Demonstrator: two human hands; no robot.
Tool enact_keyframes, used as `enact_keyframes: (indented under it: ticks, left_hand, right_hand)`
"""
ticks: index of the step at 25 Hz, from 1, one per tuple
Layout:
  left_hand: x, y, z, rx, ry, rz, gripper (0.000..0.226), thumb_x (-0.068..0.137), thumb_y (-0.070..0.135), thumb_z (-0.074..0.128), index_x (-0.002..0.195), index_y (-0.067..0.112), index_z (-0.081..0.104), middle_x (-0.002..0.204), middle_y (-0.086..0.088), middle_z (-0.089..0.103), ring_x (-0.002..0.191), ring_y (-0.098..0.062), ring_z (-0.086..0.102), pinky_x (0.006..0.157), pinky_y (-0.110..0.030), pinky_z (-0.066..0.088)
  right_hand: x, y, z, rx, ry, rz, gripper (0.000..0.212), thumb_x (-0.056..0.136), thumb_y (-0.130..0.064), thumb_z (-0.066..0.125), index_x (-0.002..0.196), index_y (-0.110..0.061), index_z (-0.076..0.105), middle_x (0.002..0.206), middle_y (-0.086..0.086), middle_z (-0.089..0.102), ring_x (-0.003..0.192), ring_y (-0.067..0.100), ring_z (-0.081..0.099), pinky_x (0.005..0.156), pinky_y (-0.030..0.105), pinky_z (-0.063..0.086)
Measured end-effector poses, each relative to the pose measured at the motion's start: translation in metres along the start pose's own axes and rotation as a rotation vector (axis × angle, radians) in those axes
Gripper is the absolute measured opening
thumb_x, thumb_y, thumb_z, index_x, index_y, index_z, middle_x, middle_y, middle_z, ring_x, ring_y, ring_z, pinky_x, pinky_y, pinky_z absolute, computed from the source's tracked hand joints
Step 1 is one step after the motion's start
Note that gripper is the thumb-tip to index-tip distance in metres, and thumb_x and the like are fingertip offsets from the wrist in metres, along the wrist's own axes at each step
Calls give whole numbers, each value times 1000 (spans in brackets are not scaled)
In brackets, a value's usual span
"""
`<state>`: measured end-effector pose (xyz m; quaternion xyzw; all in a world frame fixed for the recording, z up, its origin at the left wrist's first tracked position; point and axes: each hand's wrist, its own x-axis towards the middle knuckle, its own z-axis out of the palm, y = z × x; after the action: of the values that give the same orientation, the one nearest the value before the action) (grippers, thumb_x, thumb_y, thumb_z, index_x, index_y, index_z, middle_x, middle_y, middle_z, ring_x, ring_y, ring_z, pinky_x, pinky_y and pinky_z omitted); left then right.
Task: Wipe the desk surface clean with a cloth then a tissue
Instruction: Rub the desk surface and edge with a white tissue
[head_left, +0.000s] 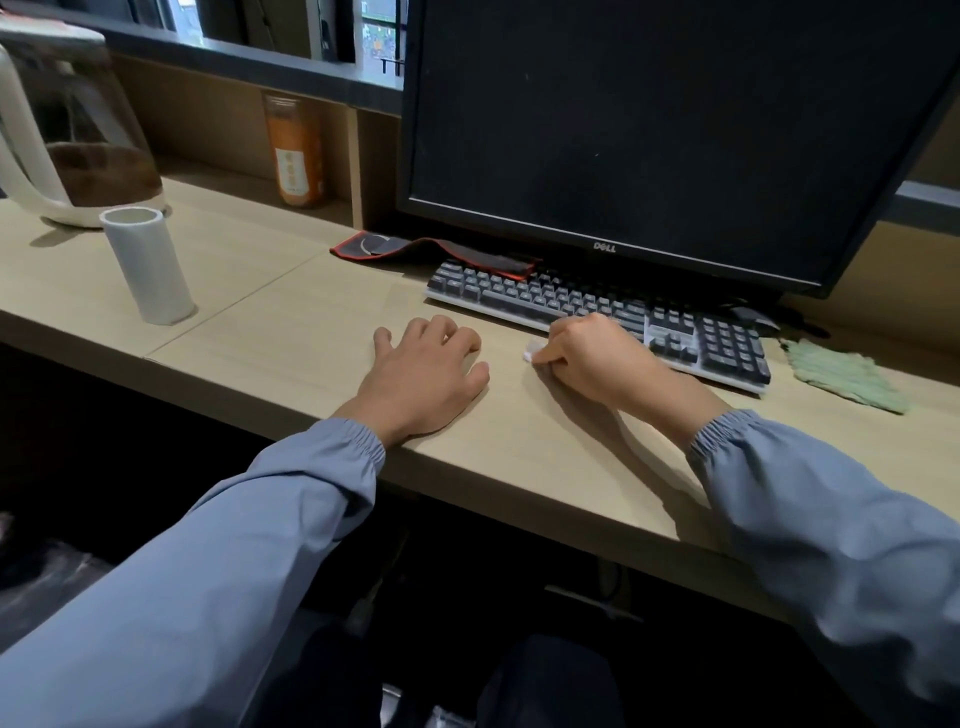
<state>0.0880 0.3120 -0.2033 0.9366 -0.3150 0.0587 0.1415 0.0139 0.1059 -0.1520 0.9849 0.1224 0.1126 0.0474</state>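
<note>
Tissue, or what looks like one, sits pinched in curled right hand on desk beside keyboard | left hand rests flat, fingers relaxed | green cloth lies right of keyboard.

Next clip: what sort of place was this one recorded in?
Most likely an office workstation: a black monitor and a keyboard sit on a long pale desk, and a kettle stands at the far left. The right hand grips a tissue on the desk.
</note>
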Motion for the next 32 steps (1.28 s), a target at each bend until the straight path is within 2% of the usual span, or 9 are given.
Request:
enact_keyframes:
  ticks: [3, 8, 11, 13, 18, 22, 24, 28, 32]
  left_hand:
    - [1, 0, 0, -6, 1, 0, 40, 103, 52, 32, 134, 33, 47, 140, 3, 42, 132, -21, 37, 111, -59, 24]
    - [-2, -1, -1, -9, 9, 20, 42, 104, 52, 31, 137, 32, 47, 142, 1, 43, 133, -21, 38, 111, -58, 25]
    - [0, 0, 0, 7, 9, 16, 42, 104, 52, 31, 137, 31, 46, 142, 1, 43, 132, -22, 38, 111, -60, 25]
    - [1, 1, 2, 14, 7, 16, 42, 104, 52, 31, 136, 31, 46, 141, 1, 42, 132, -22, 38, 111, -60, 25]
    - [-2, 0, 1, 7, 4, 20, 45, 104, 51, 29, 139, 30, 47, 143, -1, 43, 132, -24, 39, 111, -60, 27]
    - [-1, 2, 2, 34, -5, 15, 44, 104, 50, 29, 139, 29, 46, 142, -2, 43, 130, -25, 40, 110, -61, 27]
    - [-2, 3, 3, 35, -1, 19, 43, 104, 50, 29, 137, 28, 46, 140, -2, 43, 128, -24, 40, 108, -60, 28]
    - [-2, 3, 2, 32, -7, 20, 43, 105, 50, 28, 138, 29, 46, 141, -3, 43, 128, -25, 40, 108, -59, 28]
    - [-2, 2, 5, 42, 4, 14, 42, 104, 50, 29, 137, 29, 47, 141, -2, 43, 128, -25, 40, 108, -59, 28]
  right_hand:
    - [-19, -4, -9, 57, -15, -70, 22, 100, -18, 60, 111, -19, 79, 92, 2, 64, 78, 22, 64, 71, 36, 54]
    - [-12, 7, -10, 37, -32, 88, 26, 103, -24, 54, 103, -20, 80, 94, 2, 60, 85, 26, 61, 71, 35, 47]
    - [-54, -32, -22, 160, -51, -70, 24, 101, -31, 55, 98, -26, 78, 90, -5, 56, 74, 14, 56, 65, 25, 40]
    - [-80, -45, -26, 257, -111, -146, 30, 101, -37, 50, 99, -25, 78, 88, -6, 57, 70, 10, 56, 62, 23, 42]
    - [-58, -12, -21, 167, -3, 32, 22, 96, -19, 64, 111, -24, 79, 93, -2, 62, 78, 16, 61, 73, 38, 54]
    - [-96, -55, -18, 258, -33, -171, 24, 100, -32, 55, 97, -23, 77, 87, -5, 58, 74, 11, 57, 67, 25, 48]
    - [-105, -54, -22, 297, -65, -181, 13, 96, -24, 66, 101, -23, 77, 90, -6, 60, 76, 9, 59, 68, 23, 48]
    - [-84, -36, -16, 276, 26, -82, 16, 90, -18, 74, 103, -23, 81, 90, -5, 65, 74, 10, 62, 68, 26, 50]
    - [-108, -52, -17, 315, -44, -238, 16, 92, -15, 70, 105, -20, 78, 93, -2, 62, 80, 10, 61, 71, 22, 47]
